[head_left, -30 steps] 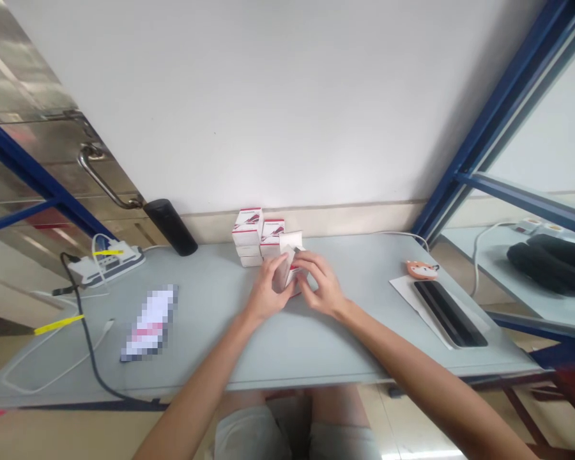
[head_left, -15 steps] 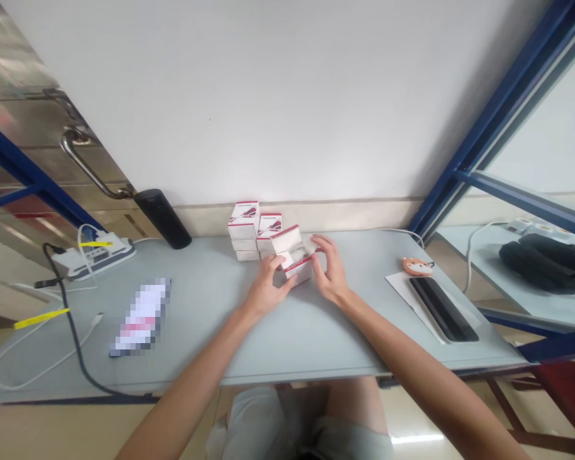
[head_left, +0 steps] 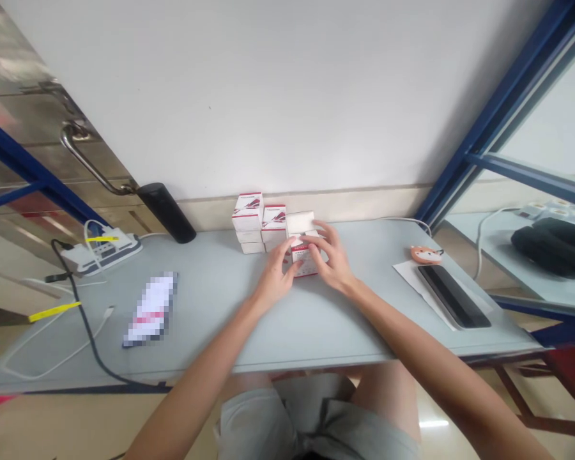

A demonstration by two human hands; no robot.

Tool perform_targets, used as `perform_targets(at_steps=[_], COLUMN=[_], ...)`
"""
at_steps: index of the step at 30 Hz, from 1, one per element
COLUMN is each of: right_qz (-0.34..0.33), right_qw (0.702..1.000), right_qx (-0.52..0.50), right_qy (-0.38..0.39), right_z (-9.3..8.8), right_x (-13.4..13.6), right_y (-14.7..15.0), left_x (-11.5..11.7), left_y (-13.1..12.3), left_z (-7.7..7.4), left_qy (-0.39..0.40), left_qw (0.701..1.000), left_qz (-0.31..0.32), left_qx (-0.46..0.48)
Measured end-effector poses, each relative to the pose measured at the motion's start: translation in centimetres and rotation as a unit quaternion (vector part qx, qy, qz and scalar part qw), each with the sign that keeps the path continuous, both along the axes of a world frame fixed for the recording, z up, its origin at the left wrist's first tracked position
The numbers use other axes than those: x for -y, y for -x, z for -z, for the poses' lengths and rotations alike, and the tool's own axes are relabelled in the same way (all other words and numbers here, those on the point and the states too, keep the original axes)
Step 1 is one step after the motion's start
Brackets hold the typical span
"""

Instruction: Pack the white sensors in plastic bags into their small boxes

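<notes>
While a white power strip lies at the left of the frame, a black cylinder stands to its right, near the wall. Stacked red-and-white boxes come next, left of centre. Beside them the left hand, half curled, holds the left side of an open box, which is at the frame's centre with its white flap raised. The right hand, fingers bent and partly spread, touches its top and right side; whether it grips, I cannot tell. At right lies a dark phone.
</notes>
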State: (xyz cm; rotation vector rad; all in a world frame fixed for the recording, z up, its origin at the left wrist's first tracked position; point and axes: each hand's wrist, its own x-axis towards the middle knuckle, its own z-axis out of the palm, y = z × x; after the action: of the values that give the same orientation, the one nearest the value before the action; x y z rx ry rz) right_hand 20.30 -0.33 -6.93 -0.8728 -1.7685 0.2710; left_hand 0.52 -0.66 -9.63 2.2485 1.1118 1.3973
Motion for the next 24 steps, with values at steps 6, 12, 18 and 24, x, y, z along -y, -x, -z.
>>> perform_targets(at_steps=[6, 12, 18, 24], right_qz=[0.016, 0.031, 0.025, 0.067], right_qw=[0.999, 0.998, 1.0, 0.996], right_qx=[-0.004, 0.006, -0.001, -0.005], right_qy=[-0.045, -0.06, -0.016, -0.062], right_z=[-0.3, -0.8, -0.6, 0.7], right_x=[-0.5, -0.4, -0.3, -0.5], right_y=[-0.6, -0.8, -0.9, -1.2], left_x=[-0.1, -0.4, -0.1, -0.1], left_y=[-0.1, -0.2, -0.4, -1.1], left_z=[0.6, 0.8, 0.5, 0.1], left_qy=[0.032, 0.026, 0.025, 0.047], left_qw=[0.999, 0.999, 0.999, 0.996], left_qz=[0.018, 0.017, 0.032, 0.063], left_qx=[0.019, 0.022, 0.029, 0.053])
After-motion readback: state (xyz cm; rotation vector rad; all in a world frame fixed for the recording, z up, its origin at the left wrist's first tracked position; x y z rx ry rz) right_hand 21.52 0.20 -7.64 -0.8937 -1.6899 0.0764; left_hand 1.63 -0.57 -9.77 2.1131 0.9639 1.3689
